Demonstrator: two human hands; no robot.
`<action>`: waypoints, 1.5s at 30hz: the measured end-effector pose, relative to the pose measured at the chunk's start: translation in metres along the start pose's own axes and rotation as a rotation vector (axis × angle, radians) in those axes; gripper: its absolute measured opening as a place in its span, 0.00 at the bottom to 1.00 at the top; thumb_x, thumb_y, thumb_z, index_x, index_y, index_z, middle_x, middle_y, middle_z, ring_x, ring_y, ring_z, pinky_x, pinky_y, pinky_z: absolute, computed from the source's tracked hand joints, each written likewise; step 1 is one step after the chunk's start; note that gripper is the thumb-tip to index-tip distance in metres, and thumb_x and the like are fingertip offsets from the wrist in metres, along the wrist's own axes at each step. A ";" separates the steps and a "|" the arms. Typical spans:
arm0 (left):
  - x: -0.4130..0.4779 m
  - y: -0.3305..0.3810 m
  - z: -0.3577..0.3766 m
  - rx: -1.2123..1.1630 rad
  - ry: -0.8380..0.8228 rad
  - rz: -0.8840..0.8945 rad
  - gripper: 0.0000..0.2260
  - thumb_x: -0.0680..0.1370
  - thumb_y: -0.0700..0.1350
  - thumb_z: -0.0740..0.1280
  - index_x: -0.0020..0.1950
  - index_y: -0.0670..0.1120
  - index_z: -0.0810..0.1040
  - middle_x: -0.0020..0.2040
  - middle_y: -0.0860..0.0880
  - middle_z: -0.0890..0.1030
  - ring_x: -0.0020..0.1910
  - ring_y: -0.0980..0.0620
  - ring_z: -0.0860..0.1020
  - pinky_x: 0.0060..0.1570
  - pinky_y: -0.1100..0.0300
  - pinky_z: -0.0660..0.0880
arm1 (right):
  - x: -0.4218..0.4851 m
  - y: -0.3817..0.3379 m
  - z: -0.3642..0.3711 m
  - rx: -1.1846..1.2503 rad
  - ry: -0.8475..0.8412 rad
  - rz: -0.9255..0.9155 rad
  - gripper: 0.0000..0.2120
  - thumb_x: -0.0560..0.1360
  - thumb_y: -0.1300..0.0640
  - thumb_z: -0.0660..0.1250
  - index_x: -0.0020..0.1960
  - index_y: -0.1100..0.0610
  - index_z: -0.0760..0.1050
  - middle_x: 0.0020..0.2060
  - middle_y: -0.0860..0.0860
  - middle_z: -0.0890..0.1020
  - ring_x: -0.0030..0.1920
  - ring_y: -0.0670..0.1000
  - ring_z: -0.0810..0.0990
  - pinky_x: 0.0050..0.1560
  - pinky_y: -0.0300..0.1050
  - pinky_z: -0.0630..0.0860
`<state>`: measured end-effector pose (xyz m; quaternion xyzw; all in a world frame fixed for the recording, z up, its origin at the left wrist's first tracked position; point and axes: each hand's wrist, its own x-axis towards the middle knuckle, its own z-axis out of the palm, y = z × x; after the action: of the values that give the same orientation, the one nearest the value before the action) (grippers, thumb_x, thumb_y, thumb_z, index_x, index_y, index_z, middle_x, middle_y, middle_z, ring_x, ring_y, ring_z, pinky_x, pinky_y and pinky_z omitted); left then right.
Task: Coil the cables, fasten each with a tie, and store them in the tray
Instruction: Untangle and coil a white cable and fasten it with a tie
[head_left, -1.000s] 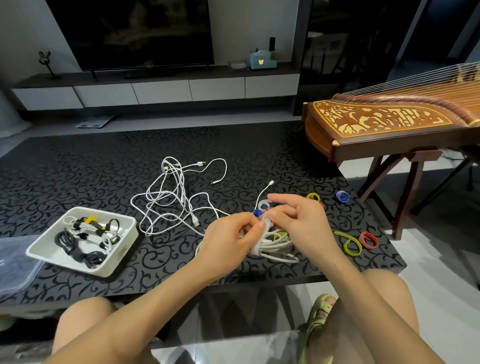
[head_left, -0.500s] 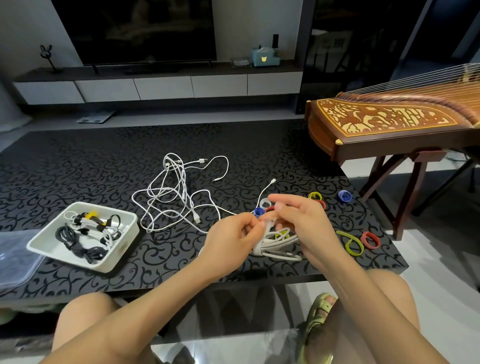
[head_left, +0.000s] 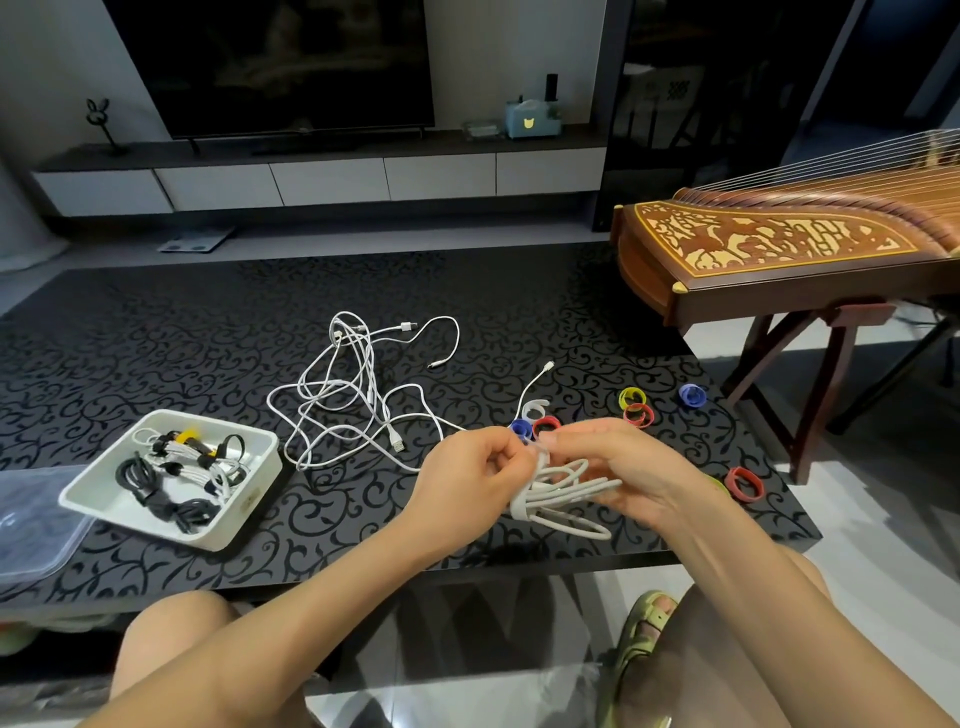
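Coil (head_left: 566, 493), white: gripped by left hand (head_left: 467, 478), tie (head_left: 542, 460) pinched by right hand (head_left: 623, 467); loops judged liable to spring loose if tie slips

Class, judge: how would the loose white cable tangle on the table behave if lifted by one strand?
Probably floppy: the cable tangle lies in slack, irregular loops. Likely light, its strands being thin. Crossed strands might snag together.

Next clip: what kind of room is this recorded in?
Most likely a home living room: a large television above a low media cabinet, a patterned black coffee table, and a guzheng on its stand.
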<state>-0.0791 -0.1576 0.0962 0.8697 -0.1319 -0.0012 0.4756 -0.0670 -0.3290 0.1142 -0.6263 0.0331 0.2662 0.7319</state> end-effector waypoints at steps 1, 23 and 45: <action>0.000 0.000 0.000 -0.004 -0.009 0.006 0.15 0.76 0.51 0.65 0.31 0.47 0.70 0.23 0.56 0.66 0.26 0.58 0.63 0.31 0.63 0.64 | 0.000 0.000 0.001 -0.005 0.001 0.020 0.08 0.74 0.65 0.66 0.38 0.64 0.79 0.28 0.53 0.79 0.26 0.47 0.78 0.26 0.36 0.74; -0.003 0.002 -0.015 0.201 -0.141 0.255 0.18 0.81 0.50 0.60 0.30 0.52 0.67 0.25 0.55 0.70 0.26 0.59 0.69 0.30 0.67 0.64 | -0.003 -0.027 0.031 -0.987 0.454 -0.474 0.09 0.81 0.59 0.54 0.45 0.61 0.67 0.41 0.60 0.79 0.43 0.59 0.80 0.42 0.54 0.76; 0.007 0.019 -0.017 -0.404 -0.186 0.118 0.11 0.82 0.37 0.55 0.40 0.42 0.67 0.32 0.44 0.78 0.30 0.52 0.74 0.35 0.64 0.71 | 0.020 -0.041 0.007 -0.156 0.249 -0.001 0.17 0.78 0.70 0.55 0.31 0.61 0.68 0.20 0.52 0.69 0.17 0.46 0.65 0.18 0.37 0.66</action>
<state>-0.0743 -0.1551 0.1220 0.7438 -0.2229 -0.0800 0.6251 -0.0338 -0.3187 0.1446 -0.7097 0.1027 0.1879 0.6712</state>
